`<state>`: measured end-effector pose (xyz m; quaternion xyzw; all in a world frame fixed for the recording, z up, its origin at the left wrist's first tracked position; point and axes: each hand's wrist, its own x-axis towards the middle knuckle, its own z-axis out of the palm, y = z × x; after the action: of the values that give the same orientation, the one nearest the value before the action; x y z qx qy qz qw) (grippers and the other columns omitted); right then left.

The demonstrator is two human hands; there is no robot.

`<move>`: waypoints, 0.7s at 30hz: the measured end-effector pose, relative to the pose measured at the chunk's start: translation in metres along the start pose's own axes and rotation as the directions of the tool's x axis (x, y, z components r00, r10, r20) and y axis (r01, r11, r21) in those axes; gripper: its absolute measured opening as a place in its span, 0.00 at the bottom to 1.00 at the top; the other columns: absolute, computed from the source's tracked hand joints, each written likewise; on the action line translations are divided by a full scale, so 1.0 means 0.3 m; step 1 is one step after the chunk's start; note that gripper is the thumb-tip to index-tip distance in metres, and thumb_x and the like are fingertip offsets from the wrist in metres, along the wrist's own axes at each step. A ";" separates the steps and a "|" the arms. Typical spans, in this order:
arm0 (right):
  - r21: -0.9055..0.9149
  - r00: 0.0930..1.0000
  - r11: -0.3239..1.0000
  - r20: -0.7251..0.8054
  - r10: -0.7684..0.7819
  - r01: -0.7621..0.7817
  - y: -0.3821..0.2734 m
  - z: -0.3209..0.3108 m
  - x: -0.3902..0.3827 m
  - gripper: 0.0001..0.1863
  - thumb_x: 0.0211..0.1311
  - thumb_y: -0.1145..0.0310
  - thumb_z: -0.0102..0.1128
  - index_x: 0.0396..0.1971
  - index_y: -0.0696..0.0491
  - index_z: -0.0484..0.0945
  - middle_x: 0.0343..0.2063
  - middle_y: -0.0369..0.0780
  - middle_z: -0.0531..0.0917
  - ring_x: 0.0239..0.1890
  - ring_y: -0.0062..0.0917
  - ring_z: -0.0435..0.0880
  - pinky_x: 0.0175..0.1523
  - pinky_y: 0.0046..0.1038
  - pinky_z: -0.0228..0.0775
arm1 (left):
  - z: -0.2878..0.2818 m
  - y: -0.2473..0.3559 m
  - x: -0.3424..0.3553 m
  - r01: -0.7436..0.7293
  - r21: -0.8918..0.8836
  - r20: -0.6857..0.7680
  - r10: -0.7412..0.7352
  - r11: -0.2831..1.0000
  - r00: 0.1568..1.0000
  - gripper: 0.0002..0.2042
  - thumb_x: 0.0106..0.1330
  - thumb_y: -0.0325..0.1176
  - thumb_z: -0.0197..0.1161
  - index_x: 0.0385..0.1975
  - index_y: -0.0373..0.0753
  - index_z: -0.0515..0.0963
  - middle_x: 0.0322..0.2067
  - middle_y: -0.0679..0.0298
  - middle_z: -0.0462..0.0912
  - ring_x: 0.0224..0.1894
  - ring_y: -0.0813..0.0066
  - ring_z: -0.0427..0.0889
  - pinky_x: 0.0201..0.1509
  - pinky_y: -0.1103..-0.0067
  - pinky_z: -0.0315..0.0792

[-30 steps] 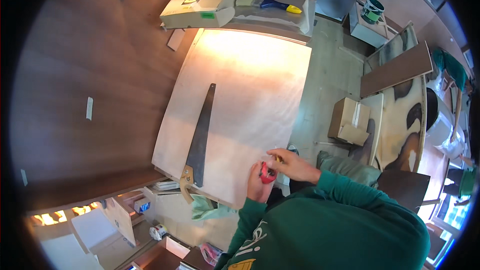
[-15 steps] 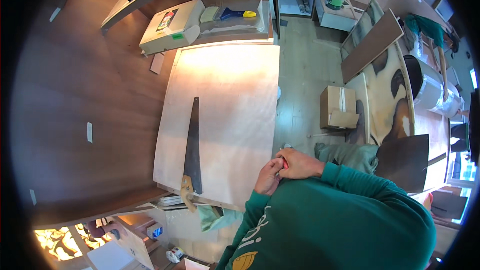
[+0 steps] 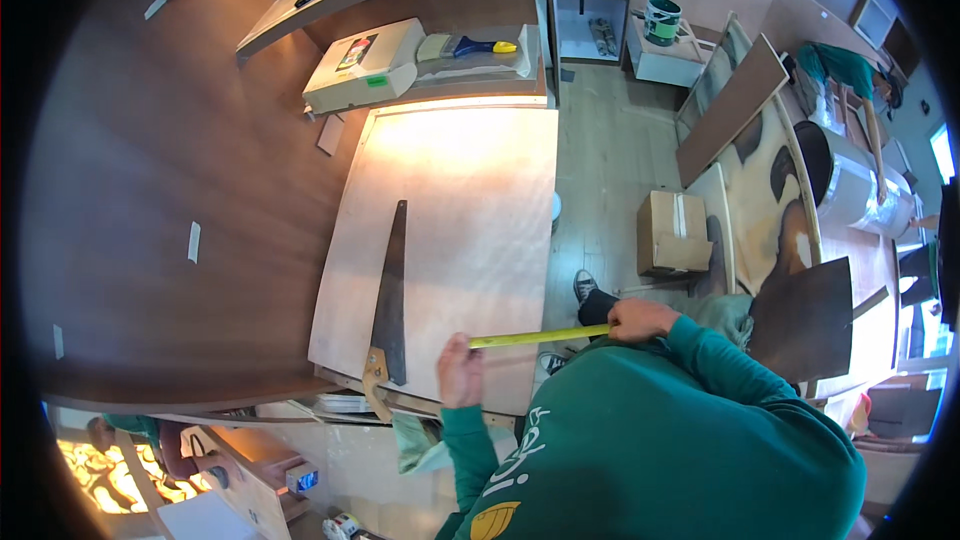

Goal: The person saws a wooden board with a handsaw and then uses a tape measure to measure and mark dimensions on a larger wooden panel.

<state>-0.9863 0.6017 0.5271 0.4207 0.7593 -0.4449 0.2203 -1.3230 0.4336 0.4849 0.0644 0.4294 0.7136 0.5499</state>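
Note:
A yellow tape measure (image 3: pixel 540 337) is stretched between my two hands, its blade roughly level. My left hand (image 3: pixel 460 372) pinches the free end over the lower right part of a pale wooden board (image 3: pixel 475 240). Close to my body, my right hand (image 3: pixel 642 320) is closed around the other end; the case is hidden in the fingers. On the left part of the board lies a handsaw (image 3: pixel 390 300) with a wooden handle, apart from my left hand, its handle reaching over the near edge.
Past the board is a shelf with a white box (image 3: pixel 362 65) and a wide paintbrush (image 3: pixel 465 46). On the floor at right stands a cardboard box (image 3: pixel 672 232), near leaning panels (image 3: pixel 733 110). Co-workers (image 3: pixel 835 65) are at the far right and lower left.
My hands have moved apart, the left one leftward and the right one slightly right. The yellow blade is now drawn out between them. My view has shifted a little.

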 end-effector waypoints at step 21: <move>0.298 0.984 0.942 0.127 0.122 -0.155 0.485 -0.468 0.177 0.17 0.66 0.58 0.55 0.34 0.56 0.86 0.24 0.41 0.86 0.26 0.28 0.84 0.36 0.34 0.77 | 0.131 0.049 0.583 -0.288 0.021 -0.285 0.282 0.957 0.916 0.10 0.77 0.40 0.61 0.45 0.41 0.79 0.35 0.71 0.78 0.38 0.81 0.75 0.39 0.82 0.69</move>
<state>-0.8884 0.7824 0.4893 0.4780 0.6366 -0.5625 0.2232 -1.3793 0.6015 0.4531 0.0167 0.4825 0.7923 0.3731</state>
